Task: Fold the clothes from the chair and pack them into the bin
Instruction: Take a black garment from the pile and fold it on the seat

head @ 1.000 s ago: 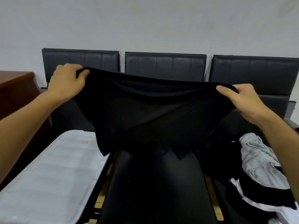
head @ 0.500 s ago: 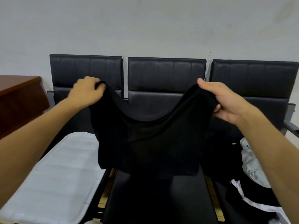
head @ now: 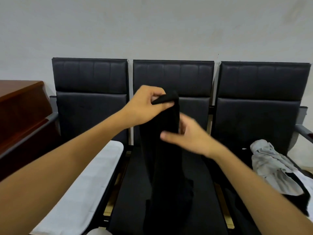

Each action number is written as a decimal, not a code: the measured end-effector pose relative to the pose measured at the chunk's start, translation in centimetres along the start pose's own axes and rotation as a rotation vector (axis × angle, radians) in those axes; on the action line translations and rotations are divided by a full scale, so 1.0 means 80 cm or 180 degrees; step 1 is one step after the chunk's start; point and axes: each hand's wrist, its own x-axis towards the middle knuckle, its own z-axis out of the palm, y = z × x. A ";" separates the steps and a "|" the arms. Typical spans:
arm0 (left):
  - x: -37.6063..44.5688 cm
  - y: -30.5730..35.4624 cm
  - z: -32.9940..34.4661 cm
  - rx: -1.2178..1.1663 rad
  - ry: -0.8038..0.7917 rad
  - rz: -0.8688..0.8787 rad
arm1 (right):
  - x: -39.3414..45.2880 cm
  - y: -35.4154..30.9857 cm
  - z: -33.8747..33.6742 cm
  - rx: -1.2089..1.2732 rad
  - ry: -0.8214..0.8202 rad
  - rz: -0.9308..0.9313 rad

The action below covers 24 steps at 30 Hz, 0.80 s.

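Observation:
A black garment (head: 167, 167) hangs doubled lengthwise over the middle seat of a black three-seat bench (head: 172, 78). My left hand (head: 149, 107) pinches its top edge between thumb and fingers, in front of the middle backrest. My right hand (head: 188, 134) is lower and just right of the hanging cloth, blurred, thumb on the near face and fingers behind the fold. On the left seat lies a white bin lid (head: 81, 187).
A pile of clothes sits on the right seat, with a grey garment (head: 274, 167) on top and black and white pieces under it. A brown wooden cabinet (head: 22, 112) stands at the far left. A pale wall rises behind the bench.
My hands came together at the middle, bringing both top corners of the black garment into my left hand. My right hand let go of its corner and dropped beside the hanging cloth.

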 end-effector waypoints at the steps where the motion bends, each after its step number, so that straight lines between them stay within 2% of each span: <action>1: -0.001 0.004 -0.002 -0.0122 0.0131 -0.0034 | -0.011 0.020 0.010 -0.0362 -0.0362 0.0190; 3: -0.001 0.013 -0.011 -0.0170 0.0335 -0.0018 | -0.030 0.057 0.020 -0.1031 -0.0811 0.0483; 5: 0.000 0.016 -0.027 -0.0124 0.0509 -0.0032 | -0.042 0.086 0.019 -0.1117 -0.0862 0.0685; 9: 0.000 0.008 -0.066 -0.0276 0.0905 -0.0126 | -0.061 0.129 0.008 -0.1114 -0.0607 0.0925; 11: -0.001 0.007 -0.073 -0.0348 0.0997 -0.0179 | -0.070 0.128 0.019 -0.0687 -0.0506 0.0872; 14: -0.005 0.019 -0.066 -0.0161 0.0777 -0.0135 | -0.065 0.104 0.055 0.0121 -0.0250 0.0700; 17: -0.009 0.032 -0.059 0.0052 0.0560 -0.0070 | -0.046 0.088 0.084 -0.0086 0.0008 0.0427; 20: -0.012 0.038 -0.070 -0.0005 0.0684 -0.0063 | -0.037 0.081 0.098 -0.0427 0.0250 0.0340; 24: -0.017 0.034 -0.085 -0.0076 0.0798 -0.0166 | -0.035 0.071 0.119 -0.0142 0.0230 0.0462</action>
